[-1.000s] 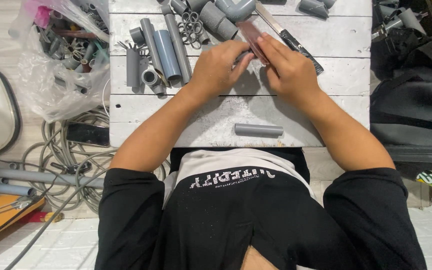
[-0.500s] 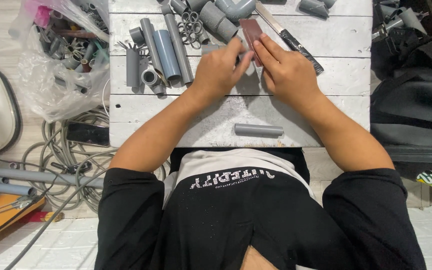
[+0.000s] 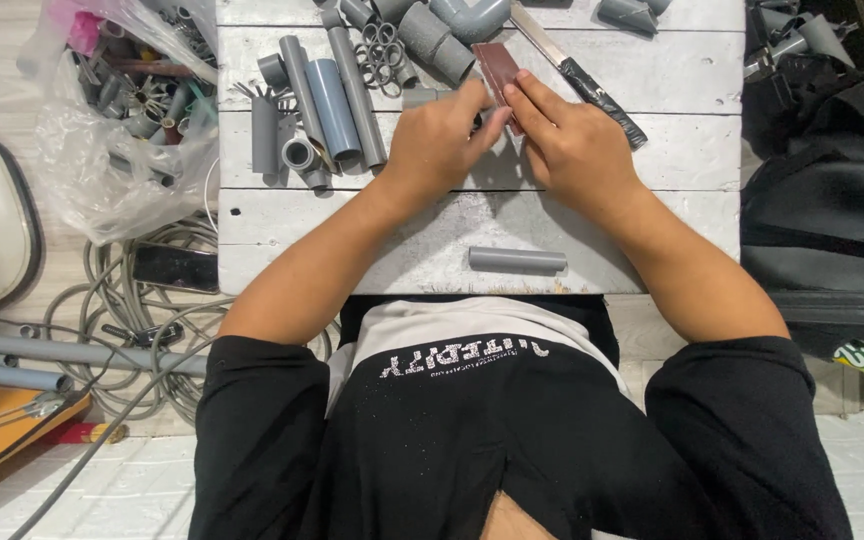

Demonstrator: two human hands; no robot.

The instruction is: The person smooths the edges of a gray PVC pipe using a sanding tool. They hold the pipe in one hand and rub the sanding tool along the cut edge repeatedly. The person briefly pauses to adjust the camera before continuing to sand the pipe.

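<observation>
The brown sandpaper sheet (image 3: 499,68) sits between the two hands, pinched at its lower edge, just past the fingertips. The left hand (image 3: 439,142) is curled around a short grey pipe piece (image 3: 420,97), which peeks out beside its thumb. The right hand (image 3: 572,150) presses its fingers on the sandpaper. A second ago the sheet lay more tilted and lower; now it stands up a bit straighter, so the rubbing seems to be going on. Near the person's body lies a loose grey pipe (image 3: 517,260). Left of the left hand is a bunch of grey pipes (image 3: 317,105). Beyond the right hand lies a knife (image 3: 580,75), close but not touching.
</observation>
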